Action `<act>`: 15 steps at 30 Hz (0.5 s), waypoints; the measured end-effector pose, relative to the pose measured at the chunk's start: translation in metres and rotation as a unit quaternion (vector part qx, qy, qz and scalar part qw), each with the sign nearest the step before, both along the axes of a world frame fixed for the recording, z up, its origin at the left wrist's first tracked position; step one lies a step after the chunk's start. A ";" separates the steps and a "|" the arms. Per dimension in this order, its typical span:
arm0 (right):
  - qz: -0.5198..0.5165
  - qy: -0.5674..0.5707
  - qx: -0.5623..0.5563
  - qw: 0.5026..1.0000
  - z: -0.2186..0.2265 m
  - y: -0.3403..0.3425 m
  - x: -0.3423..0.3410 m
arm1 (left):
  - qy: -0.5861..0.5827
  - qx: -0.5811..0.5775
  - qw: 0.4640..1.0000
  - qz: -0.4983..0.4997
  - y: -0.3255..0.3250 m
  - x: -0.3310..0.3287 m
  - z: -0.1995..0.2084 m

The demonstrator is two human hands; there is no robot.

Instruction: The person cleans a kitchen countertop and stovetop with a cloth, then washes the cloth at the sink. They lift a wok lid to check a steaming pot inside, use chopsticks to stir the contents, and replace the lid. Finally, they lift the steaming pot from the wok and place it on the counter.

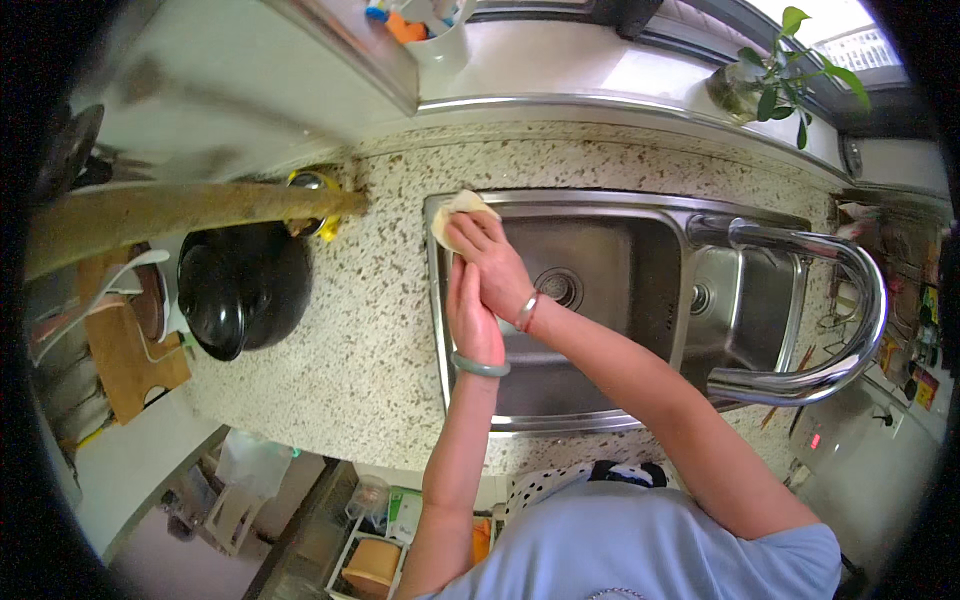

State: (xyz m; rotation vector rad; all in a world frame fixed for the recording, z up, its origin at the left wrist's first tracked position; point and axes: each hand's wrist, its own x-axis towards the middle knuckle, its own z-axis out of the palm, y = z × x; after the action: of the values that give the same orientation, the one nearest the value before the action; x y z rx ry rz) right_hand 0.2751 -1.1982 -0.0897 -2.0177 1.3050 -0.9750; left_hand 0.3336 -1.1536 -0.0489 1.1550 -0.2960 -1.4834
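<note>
A pale yellowish cloth point(462, 205) lies on the far left corner of the steel sink's rim point(438, 310). My right hand point(502, 272) presses down on it, its fingers curved over the cloth. Close against the heel of that hand is my left hand point(474, 322), fingers stretched out and partly covered by the right hand. It holds nothing that I can see. A green bangle circles my left wrist, and a thin bracelet sits on my right one. Beneath my forearms is the large sink basin point(610, 280).
A curved chrome faucet point(868, 300) arches over the smaller basin point(735, 320) on the right. Left on the speckled counter point(370, 300) stands a black wok point(245, 290), near a wooden cutting board point(135, 350). A potted plant point(742, 88) sits on the far ledge.
</note>
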 end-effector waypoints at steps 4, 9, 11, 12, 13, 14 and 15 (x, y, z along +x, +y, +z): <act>-0.023 -0.008 0.023 0.999 0.000 0.016 0.020 | -0.020 0.015 0.999 -0.032 0.022 0.029 0.015; 0.053 -0.029 0.101 0.993 0.007 0.088 0.018 | -0.049 0.107 0.992 -0.033 0.096 0.032 0.029; 0.084 -0.033 0.119 0.989 0.009 0.119 0.015 | -0.052 0.138 0.989 -0.030 0.132 0.030 0.030; 0.099 -0.035 0.117 0.987 0.013 0.134 0.012 | -0.052 0.149 0.987 -0.027 0.150 0.030 0.031; 0.109 -0.042 0.132 0.984 0.016 0.150 0.010 | -0.054 0.148 0.987 -0.029 0.167 0.030 0.030; 0.133 -0.051 0.150 0.978 0.016 0.165 0.008 | -0.057 0.168 0.984 -0.032 0.182 0.029 0.033; 0.161 -0.051 0.157 0.973 0.014 0.182 0.005 | -0.060 0.187 0.980 -0.036 0.195 0.026 0.038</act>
State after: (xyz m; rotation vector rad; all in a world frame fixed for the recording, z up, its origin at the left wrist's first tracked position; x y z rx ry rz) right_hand 0.2800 -1.0161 -0.0753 -1.8325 0.9670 -0.6647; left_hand 0.3595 -0.9584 -0.0111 1.5528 -0.1433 -1.5764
